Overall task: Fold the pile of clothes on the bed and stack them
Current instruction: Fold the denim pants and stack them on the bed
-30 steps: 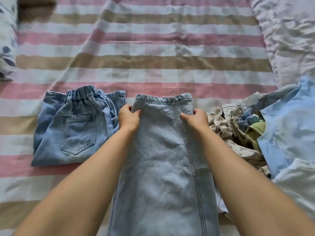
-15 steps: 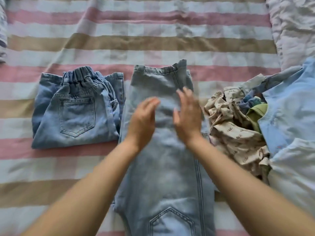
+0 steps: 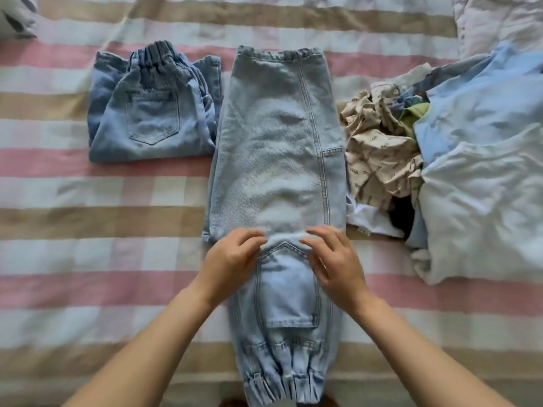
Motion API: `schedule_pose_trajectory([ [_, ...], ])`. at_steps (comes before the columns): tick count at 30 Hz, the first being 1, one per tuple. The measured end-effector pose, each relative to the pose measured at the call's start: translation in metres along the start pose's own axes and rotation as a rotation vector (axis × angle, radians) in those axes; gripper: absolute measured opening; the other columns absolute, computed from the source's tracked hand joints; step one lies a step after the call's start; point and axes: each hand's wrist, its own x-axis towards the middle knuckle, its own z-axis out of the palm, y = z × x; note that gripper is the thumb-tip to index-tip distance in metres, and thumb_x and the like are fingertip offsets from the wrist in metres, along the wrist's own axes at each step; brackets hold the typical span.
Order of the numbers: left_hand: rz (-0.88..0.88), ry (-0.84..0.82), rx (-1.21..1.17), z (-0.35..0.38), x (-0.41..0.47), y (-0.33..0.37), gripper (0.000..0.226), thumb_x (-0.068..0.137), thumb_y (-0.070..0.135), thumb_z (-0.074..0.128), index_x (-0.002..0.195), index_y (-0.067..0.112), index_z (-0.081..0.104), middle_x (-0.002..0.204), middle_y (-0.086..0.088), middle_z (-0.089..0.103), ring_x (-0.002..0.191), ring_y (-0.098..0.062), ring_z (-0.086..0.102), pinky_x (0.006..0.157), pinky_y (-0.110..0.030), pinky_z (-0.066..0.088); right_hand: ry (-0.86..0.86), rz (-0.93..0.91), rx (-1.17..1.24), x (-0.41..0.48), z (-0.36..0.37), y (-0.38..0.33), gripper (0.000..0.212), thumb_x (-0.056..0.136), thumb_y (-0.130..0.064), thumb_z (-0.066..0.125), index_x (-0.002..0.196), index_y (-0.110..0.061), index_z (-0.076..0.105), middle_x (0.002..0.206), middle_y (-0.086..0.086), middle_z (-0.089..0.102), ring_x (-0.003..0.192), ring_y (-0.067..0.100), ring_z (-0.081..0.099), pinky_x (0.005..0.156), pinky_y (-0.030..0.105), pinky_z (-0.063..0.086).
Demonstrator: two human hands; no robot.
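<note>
Light-blue jeans (image 3: pixel 276 160) lie lengthwise on the striped bed sheet (image 3: pixel 88 230), legs folded together, hem at the far end and elastic waistband nearest me. My left hand (image 3: pixel 232 262) and my right hand (image 3: pixel 335 259) rest on the denim at mid-length, just above the back pocket, fingers loosely bent and touching the cloth. A folded pair of blue jeans (image 3: pixel 152 104) sits to the left. The unfolded pile (image 3: pixel 435 160) lies on the right: a beige printed garment, pale-blue and white pieces.
A crumpled white quilt (image 3: pixel 499 22) fills the far right corner. A patterned pillow edge (image 3: pixel 14 16) shows at the far left. Striped sheet extends to the left of the jeans and beyond them.
My hands let go of the far end of the jeans and slid back toward me along the denim to mid-length. The view dropped, showing the pocket and waistband.
</note>
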Motion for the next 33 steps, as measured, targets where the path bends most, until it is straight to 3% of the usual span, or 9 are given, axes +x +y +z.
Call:
schedule_pose_trajectory([
  [4,0.189,-0.095,0.025,0.012,-0.079,0.028,0.013,0.079,-0.005,0.059,0.085,-0.002,0.071,0.089,-0.014,0.069,0.079,-0.027,0.066,0.066,-0.034,0.056,-0.028,-0.099,0.048,-0.085,-0.004,-0.009,0.028,0.091,-0.019,0.048,0.083,-0.007,0.071,0.086,0.006,0.067,0.089,0.019,0.051,0.07,0.036,0.052],
  [7,0.262,-0.14,0.031,0.028,-0.124,0.031,0.027,0.089,0.0,0.044,0.089,0.001,0.071,0.094,-0.014,0.069,0.086,-0.028,0.066,0.072,-0.034,0.056,-0.064,-0.137,0.027,-0.127,0.004,-0.007,0.024,0.087,-0.018,0.051,0.078,-0.007,0.071,0.083,0.006,0.068,0.088,0.018,0.051,0.063,0.035,0.053],
  [11,0.199,-0.164,0.072,0.046,-0.157,0.024,0.041,0.082,-0.003,0.037,0.105,0.006,0.07,0.11,-0.015,0.067,0.104,-0.033,0.063,0.084,-0.041,0.054,-0.105,-0.193,-0.017,-0.157,0.015,0.004,0.035,0.094,-0.018,0.041,0.087,-0.006,0.073,0.098,0.012,0.07,0.099,0.028,0.063,0.076,0.041,0.056],
  [13,0.185,-0.193,0.079,0.052,-0.164,0.02,0.045,0.078,-0.002,0.039,0.113,0.007,0.067,0.119,-0.015,0.063,0.113,-0.034,0.058,0.089,-0.044,0.051,-0.161,-0.222,-0.062,-0.165,0.021,0.014,0.025,0.084,-0.011,0.052,0.098,-0.006,0.072,0.109,0.014,0.067,0.106,0.034,0.062,0.084,0.045,0.053],
  [15,0.197,-0.21,0.079,0.055,-0.165,0.015,0.043,0.081,0.0,0.042,0.116,0.008,0.065,0.122,-0.015,0.061,0.115,-0.035,0.056,0.09,-0.045,0.051,-0.196,-0.234,-0.103,-0.169,0.028,0.02,0.037,0.069,-0.006,0.067,0.106,-0.009,0.068,0.113,0.015,0.065,0.111,0.035,0.058,0.09,0.048,0.05],
  [19,0.205,-0.174,0.063,0.059,-0.164,0.011,0.034,0.083,0.008,0.051,0.113,0.011,0.067,0.12,-0.012,0.063,0.112,-0.032,0.059,0.084,-0.043,0.054,-0.044,-0.235,-0.126,-0.164,0.045,0.019,0.029,0.073,-0.014,0.057,0.102,-0.017,0.056,0.111,0.006,0.055,0.107,0.026,0.048,0.092,0.043,0.045],
  [24,0.14,-0.102,-0.024,0.052,-0.161,0.019,0.025,0.084,0.016,0.056,0.101,0.005,0.07,0.111,-0.009,0.068,0.107,-0.029,0.062,0.084,-0.042,0.054,0.037,-0.213,-0.138,-0.158,0.042,0.013,0.018,0.079,-0.024,0.057,0.081,-0.014,0.072,0.107,0.002,0.052,0.104,0.024,0.047,0.091,0.039,0.038],
  [29,0.061,-0.017,-0.212,0.038,-0.172,0.049,0.02,0.095,0.031,0.046,0.101,0.017,0.058,0.098,-0.003,0.071,0.098,-0.014,0.064,0.092,-0.03,0.047,-0.078,-0.125,0.043,-0.184,0.014,-0.003,0.031,0.092,-0.039,0.042,0.089,-0.019,0.065,0.103,0.003,0.068,0.111,0.016,0.05,0.096,0.037,0.033],
  [33,-0.044,-0.009,-0.373,0.039,-0.198,0.077,0.024,0.097,0.033,0.042,0.098,0.016,0.06,0.09,-0.001,0.07,0.084,-0.01,0.063,0.076,-0.026,0.05,-0.167,-0.102,0.095,-0.211,0.0,-0.014,0.019,0.085,-0.032,0.048,0.093,-0.023,0.063,0.094,-0.006,0.07,0.098,0.008,0.058,0.102,0.026,0.028],
])
